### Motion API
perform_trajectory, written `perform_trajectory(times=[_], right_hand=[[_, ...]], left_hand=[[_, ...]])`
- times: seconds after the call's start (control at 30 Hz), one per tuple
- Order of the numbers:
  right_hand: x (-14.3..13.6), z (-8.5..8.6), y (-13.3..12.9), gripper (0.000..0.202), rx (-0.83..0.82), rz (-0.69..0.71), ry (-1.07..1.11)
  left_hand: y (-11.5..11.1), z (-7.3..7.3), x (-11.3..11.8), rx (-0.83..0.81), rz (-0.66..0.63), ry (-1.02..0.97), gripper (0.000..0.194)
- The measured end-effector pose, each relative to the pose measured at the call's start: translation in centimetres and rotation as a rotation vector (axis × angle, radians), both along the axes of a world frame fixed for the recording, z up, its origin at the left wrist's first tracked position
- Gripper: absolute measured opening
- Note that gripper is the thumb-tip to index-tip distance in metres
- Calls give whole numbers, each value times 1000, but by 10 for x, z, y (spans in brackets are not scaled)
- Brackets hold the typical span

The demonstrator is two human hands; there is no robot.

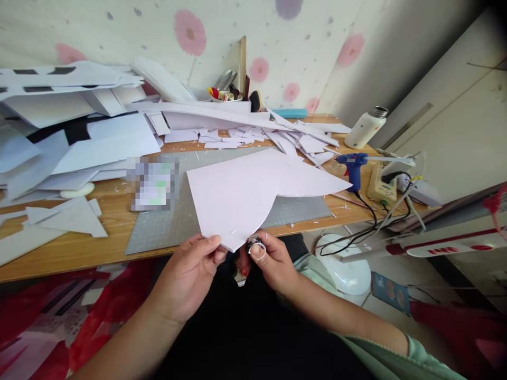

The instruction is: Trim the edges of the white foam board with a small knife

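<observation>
A large white foam sheet (253,190) with a curved cut edge lies over the grey cutting mat (166,227) and hangs past the table's front edge. My left hand (190,274) pinches the sheet's near corner between thumb and fingers. Just right of that corner, my right hand (269,261) grips a small dark tool with a ring-like part (254,244), held against the sheet's edge. What kind of tool it is I cannot tell.
White foam offcuts (79,121) are heaped across the left and back of the wooden table (71,253). A blue glue gun (354,166), a white bottle (365,128) and tangled cables (380,211) sit at the right end. A white fan base (348,269) stands on the floor.
</observation>
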State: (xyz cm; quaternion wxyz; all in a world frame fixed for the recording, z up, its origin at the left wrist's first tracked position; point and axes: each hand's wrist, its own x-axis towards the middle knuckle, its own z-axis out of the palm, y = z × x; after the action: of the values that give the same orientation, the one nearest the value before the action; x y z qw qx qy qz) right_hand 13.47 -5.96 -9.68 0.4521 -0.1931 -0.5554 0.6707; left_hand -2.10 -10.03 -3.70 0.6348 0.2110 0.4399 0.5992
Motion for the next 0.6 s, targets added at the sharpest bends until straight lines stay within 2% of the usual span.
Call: perform_trajectory(times=[0.2, 0.43, 0.6], right_hand=[[-3, 4, 1, 32, -38, -12, -22], [-5, 4, -3, 42, 1, 69, -68], [-5, 6, -2, 35, -44, -27, -22]], left_hand=[[-1, 1, 1, -20, 3, 10, 19], [0, 3, 2, -20, 1, -15, 16], [1, 5, 4, -7, 10, -19, 15]])
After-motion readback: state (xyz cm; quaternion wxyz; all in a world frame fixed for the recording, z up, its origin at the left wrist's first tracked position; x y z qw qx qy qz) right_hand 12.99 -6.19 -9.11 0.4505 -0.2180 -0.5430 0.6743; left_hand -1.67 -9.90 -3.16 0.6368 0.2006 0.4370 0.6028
